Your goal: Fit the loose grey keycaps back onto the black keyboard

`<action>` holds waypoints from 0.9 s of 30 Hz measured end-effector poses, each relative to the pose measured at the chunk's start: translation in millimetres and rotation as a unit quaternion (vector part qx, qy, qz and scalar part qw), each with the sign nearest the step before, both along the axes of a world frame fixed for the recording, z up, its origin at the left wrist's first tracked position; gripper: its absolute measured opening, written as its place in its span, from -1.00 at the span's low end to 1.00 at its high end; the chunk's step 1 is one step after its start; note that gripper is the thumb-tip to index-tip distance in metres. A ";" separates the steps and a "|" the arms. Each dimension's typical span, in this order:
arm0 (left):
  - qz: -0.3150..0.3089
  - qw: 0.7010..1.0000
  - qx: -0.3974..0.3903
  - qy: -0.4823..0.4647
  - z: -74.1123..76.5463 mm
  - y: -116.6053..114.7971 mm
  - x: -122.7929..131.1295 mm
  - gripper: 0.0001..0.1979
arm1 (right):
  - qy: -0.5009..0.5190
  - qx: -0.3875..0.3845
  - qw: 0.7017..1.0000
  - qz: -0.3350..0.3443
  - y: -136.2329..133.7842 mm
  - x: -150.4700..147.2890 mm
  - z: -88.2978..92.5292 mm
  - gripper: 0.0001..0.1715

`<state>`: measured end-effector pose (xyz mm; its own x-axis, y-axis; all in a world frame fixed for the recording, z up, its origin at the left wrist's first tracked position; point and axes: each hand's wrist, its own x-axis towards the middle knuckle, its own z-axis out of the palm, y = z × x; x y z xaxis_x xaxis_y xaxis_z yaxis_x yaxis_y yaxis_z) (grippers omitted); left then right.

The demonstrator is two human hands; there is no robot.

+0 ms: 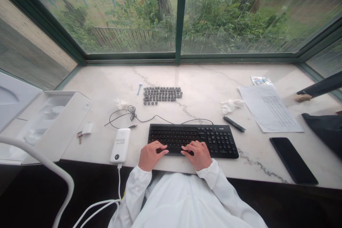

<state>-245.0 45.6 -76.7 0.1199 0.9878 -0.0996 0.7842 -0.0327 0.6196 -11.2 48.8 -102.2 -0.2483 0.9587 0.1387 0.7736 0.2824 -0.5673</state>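
Note:
A black keyboard (pixel 208 138) lies near the front edge of the marble ledge, its cable running off to the left. My left hand (pixel 151 155) rests on the keys at the left part, fingers stretched forward and holding nothing. My right hand (pixel 197 155) lies on the keys near the middle, fingers spread over them. Both wrists are in white sleeves. Behind the keyboard several loose grey keycaps (pixel 161 94) are laid out in rows, with a small blue tool (pixel 139 88) to their left.
A white power bank (pixel 120 145) lies left of the keyboard; an open white box (pixel 53 123) stands at the far left. To the right are a black pen (pixel 234 124), crumpled tissue (pixel 231 105), paper sheet (pixel 269 108) and black phone (pixel 293 160). Another person's sleeve (pixel 320 87) shows far right.

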 end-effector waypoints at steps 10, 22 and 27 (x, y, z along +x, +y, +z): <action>0.036 0.999 -0.029 0.011 6.1 -1.2 4.1 -0.82 | -0.033 -0.037 0.999 0.009 3.2 -1.7 11.3 -0.87; 0.095 0.992 -0.087 -0.019 11.1 1.7 8.0 -0.80 | -0.011 -0.071 0.996 -0.046 5.9 -7.5 9.8 -0.82; 0.135 0.982 -0.128 0.034 14.6 6.6 13.8 -0.86 | -0.012 -0.104 0.993 -0.057 8.2 -9.8 16.2 -0.84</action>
